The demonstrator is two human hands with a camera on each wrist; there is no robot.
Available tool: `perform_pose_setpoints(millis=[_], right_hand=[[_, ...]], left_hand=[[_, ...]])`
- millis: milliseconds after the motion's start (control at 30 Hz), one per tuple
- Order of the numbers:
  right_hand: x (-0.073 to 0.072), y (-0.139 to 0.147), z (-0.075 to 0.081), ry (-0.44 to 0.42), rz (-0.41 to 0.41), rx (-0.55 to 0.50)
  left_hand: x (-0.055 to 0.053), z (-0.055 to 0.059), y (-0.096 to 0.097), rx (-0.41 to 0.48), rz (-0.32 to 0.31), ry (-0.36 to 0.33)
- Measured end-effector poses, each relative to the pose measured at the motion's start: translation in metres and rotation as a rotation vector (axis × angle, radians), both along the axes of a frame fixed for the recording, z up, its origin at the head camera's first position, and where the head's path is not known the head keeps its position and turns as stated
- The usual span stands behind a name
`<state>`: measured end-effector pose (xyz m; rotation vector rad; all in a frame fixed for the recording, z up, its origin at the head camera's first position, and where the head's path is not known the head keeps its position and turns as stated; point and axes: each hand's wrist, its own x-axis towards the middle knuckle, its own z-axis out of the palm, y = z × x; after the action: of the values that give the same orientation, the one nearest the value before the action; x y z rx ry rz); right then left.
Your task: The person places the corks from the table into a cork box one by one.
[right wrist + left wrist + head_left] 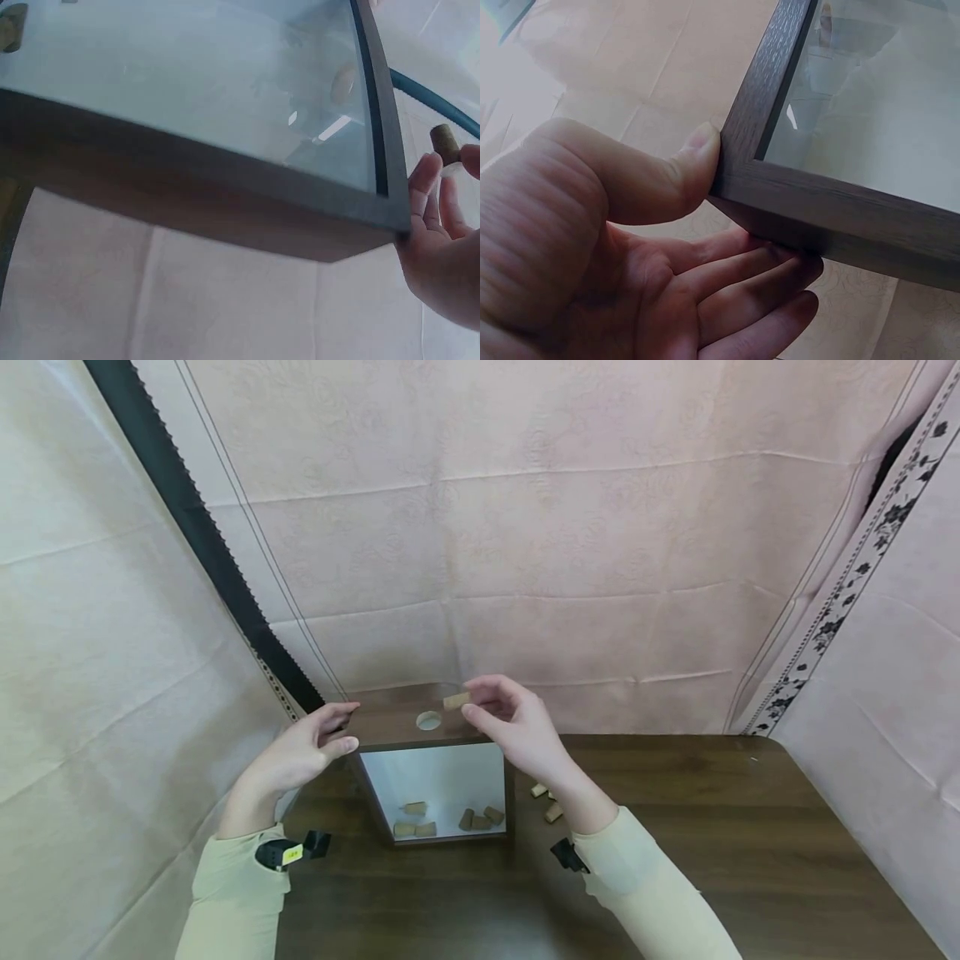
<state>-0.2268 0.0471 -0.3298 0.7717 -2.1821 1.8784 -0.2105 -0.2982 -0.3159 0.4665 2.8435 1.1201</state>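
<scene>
A dark wood-framed display box (431, 842) with a glass front stands upright on the table. Its top has a round hole (428, 721). My right hand (513, 718) pinches a small cork (456, 701) between thumb and fingers, just above the top and right of the hole. In the right wrist view, the cork (444, 142) sticks up from the fingertips. At the upper left corner my left hand (303, 747) holds the box; the left wrist view has its thumb (697, 161) against the front frame and the other fingers along the side. Several corks (480, 822) lie inside, behind the glass.
Several loose corks (553, 812) lie on the brown table (697, 852) right of the box, partly hidden by my right forearm. A pale cloth (562, 543) hangs close behind the box, with more cloth (112, 693) at the left side.
</scene>
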Motion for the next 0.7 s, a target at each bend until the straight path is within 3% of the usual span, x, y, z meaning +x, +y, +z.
perform_pose_setpoints(millis=[233, 533, 700], right_hand=[[-0.005, -0.018, 0.005, 0.032, -0.001, 0.069], [-0.018, -0.036, 0.008, 0.061, -0.084, 0.162], [-0.020, -0.041, 0.008, 0.083, -0.081, 0.203]], left_hand=[[0.001, -0.001, 0.003, 0.004, 0.015, -0.011], [0.001, -0.001, 0.003, 0.002, 0.014, -0.011], [0.001, 0.000, 0.003, 0.010, 0.015, -0.007]])
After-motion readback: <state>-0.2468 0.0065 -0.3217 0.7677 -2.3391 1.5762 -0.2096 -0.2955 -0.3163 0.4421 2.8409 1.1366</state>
